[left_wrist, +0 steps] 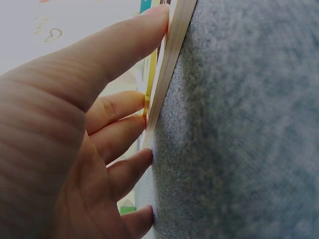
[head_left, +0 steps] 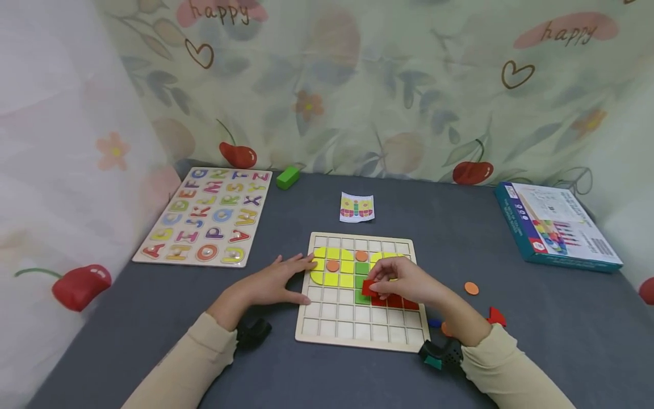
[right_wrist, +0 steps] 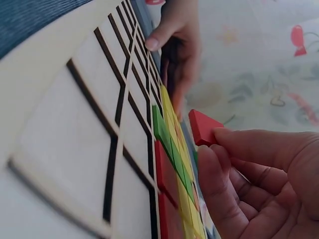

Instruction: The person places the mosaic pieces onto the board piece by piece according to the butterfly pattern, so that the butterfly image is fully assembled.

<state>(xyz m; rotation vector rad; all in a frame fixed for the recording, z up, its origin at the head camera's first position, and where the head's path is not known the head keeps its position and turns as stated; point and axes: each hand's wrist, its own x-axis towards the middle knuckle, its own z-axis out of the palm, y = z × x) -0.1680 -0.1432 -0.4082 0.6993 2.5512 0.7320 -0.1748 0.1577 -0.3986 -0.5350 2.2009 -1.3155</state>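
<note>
A wooden grid board [head_left: 342, 330] holds yellow tiles [head_left: 331, 279], orange discs [head_left: 332, 266], a column of green squares [head_left: 361, 268] and a row of red tiles [head_left: 394, 301]. My right hand [head_left: 403, 281] pinches a red tile [head_left: 366, 287] between thumb and fingers above the board, near the green column. In the right wrist view this red tile [right_wrist: 203, 127] is raised off the board. My left hand [head_left: 273, 282] rests with fairly straight, spread fingers against the board's left edge. The left wrist view shows its thumb and fingers [left_wrist: 122, 119] touching that edge.
Right of the board lie an orange disc [head_left: 471, 288] and a red piece [head_left: 497, 316]; more pieces are partly hidden by the right forearm. Behind stand a small pattern card [head_left: 356, 208] and a green block [head_left: 288, 178]. An alphabet puzzle [head_left: 204, 221] lies left, a box [head_left: 559, 227] right.
</note>
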